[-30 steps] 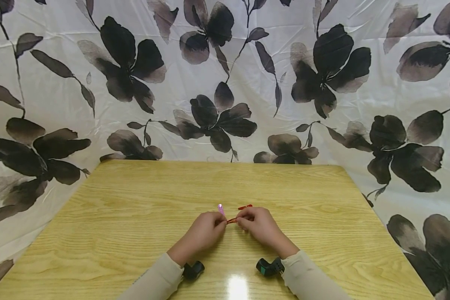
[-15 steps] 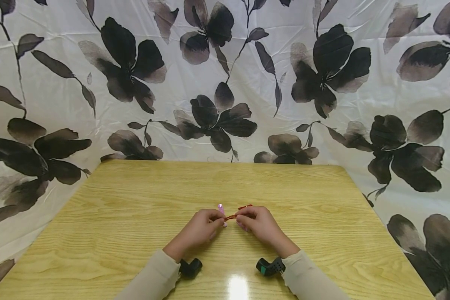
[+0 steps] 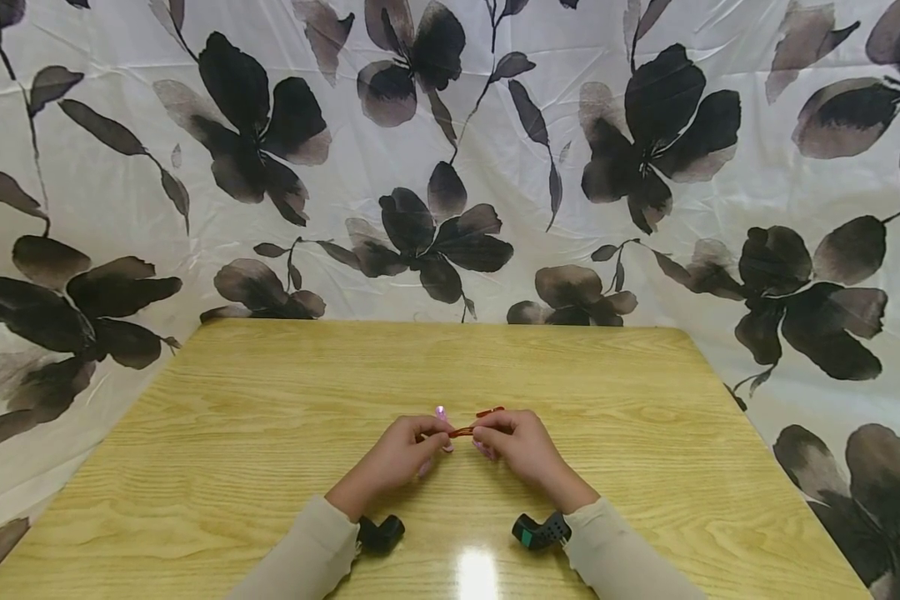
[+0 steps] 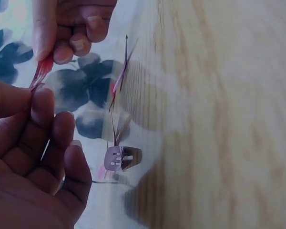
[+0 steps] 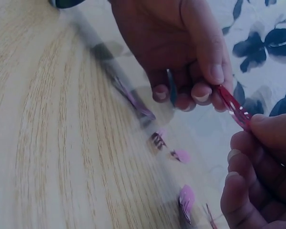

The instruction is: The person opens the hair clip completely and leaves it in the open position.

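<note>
A slim red snap hair clip (image 3: 461, 432) spans the gap between both hands, raised above the table. My left hand (image 3: 401, 454) pinches one end between thumb and index finger. The other end is pinched by the thumb and fingers of my right hand (image 3: 528, 454). Seen from the right wrist, the clip (image 5: 236, 109) shows slots between thin bars, with fingertips covering both ends. Below the hands lie pink and purple hair clips, including a pink one (image 5: 186, 199) and a purple one (image 4: 114, 159).
A second red clip (image 3: 490, 412) lies just beyond the right hand, and a shiny purple clip (image 3: 440, 412) beyond the left. The wooden table (image 3: 307, 367) ends at a floral cloth (image 3: 540, 183) behind. Black wrist cameras hang under both cuffs.
Both hands have risen slightly away from the body with the red hair clip, the left more than the right. Pink clips beneath them have come into view. The last half second shows little movement.
</note>
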The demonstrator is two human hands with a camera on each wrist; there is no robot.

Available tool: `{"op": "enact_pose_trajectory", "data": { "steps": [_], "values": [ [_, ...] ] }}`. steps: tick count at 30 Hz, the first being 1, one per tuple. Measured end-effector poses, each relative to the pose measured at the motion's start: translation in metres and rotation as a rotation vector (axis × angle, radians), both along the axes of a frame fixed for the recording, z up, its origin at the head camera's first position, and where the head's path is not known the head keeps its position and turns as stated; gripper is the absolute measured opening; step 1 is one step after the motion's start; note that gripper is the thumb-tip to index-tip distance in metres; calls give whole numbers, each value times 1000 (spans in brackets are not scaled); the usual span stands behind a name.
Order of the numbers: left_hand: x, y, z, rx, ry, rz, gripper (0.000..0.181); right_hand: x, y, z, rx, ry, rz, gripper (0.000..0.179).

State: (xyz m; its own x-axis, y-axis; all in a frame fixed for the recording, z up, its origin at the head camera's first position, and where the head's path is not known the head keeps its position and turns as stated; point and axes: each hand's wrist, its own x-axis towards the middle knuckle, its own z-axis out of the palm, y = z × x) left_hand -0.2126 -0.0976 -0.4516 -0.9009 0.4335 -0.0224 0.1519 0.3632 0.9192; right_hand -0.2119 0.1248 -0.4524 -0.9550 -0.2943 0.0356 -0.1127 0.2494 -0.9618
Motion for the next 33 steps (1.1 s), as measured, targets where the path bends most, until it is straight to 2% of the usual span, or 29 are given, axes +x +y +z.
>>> {"op": "enact_pose_trajectory", "data": {
  "steps": [8, 16, 19, 24, 26, 33],
  "values": [
    [0, -1, 1, 45, -3, -14, 26, 2, -1, 3, -42, -7, 15, 16],
    [1, 0, 1, 54, -11, -5, 26, 14, -3, 26, -8, 17, 51, 15],
    [6, 1, 10, 66, -17, -3, 24, 12, -2, 23, -6, 30, 59, 15],
    [15, 2, 25, 80, -3, -5, 22, 5, -1, 8, -16, 61, 56, 15],
    [14, 2, 23, 79, 3, -7, 22, 4, 0, 5, -20, 73, 50, 15],
    [1, 1, -1, 73, 9, -11, 23, 4, -1, 5, -41, 78, 48, 16]
  ]
}}
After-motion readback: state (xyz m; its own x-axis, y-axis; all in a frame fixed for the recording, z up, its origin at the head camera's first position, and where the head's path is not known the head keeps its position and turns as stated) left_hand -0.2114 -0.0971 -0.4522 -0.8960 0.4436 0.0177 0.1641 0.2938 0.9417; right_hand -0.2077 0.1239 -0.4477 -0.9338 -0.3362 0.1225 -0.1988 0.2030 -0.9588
